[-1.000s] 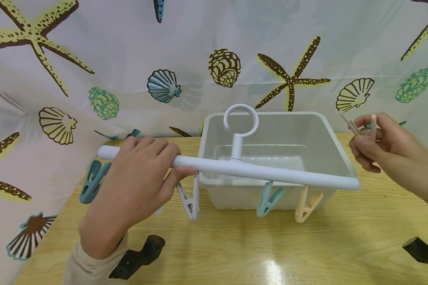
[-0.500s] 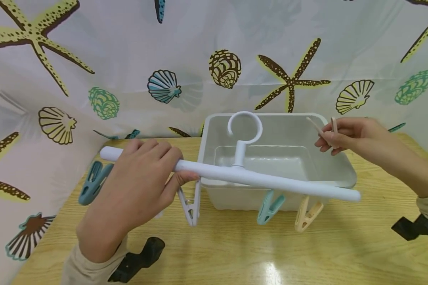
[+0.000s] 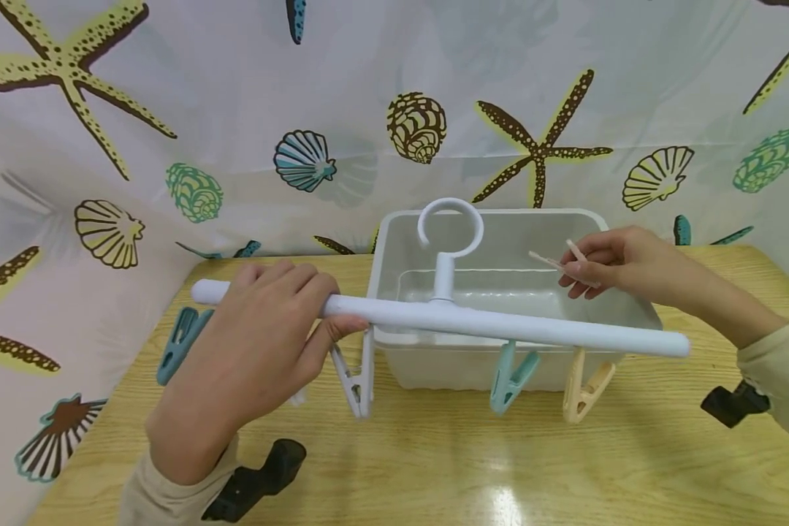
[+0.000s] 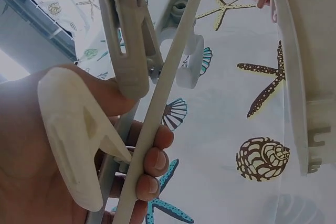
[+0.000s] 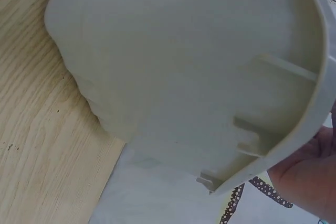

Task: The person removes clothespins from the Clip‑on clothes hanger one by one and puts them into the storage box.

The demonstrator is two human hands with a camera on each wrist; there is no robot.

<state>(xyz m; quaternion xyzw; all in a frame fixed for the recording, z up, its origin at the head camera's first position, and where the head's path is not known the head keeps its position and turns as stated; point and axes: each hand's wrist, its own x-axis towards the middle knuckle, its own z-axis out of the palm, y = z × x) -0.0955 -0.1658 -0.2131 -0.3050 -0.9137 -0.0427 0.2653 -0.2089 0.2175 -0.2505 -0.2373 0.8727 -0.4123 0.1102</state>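
Note:
My left hand point(image 3: 263, 358) grips the left part of a white hanger bar point(image 3: 473, 321), fingers curled over it from above. An open-ended ring hook point(image 3: 444, 274) rises from the bar's middle. Below the bar hang clothespins: a dark teal one point(image 3: 180, 340), a white one point(image 3: 355, 380), a mint one point(image 3: 509, 380) and a yellow one point(image 3: 584, 387). In the left wrist view another pale clothespin point(image 4: 71, 140) shows at the palm. Over the tub, my right hand point(image 3: 611, 263) pinches a pale pink clothespin point(image 3: 555, 261) between thumb and fingers; its lower end is hidden.
A light grey plastic tub point(image 3: 500, 369) stands on the wooden table point(image 3: 401, 467), right behind the bar. A curtain point(image 3: 361, 73) printed with shells and starfish closes off the back and sides.
The right hand has moved left from beside the tub to over its right part, carrying the pale pink clothespin. The bar has shifted slightly right while the left hand keeps its grip.

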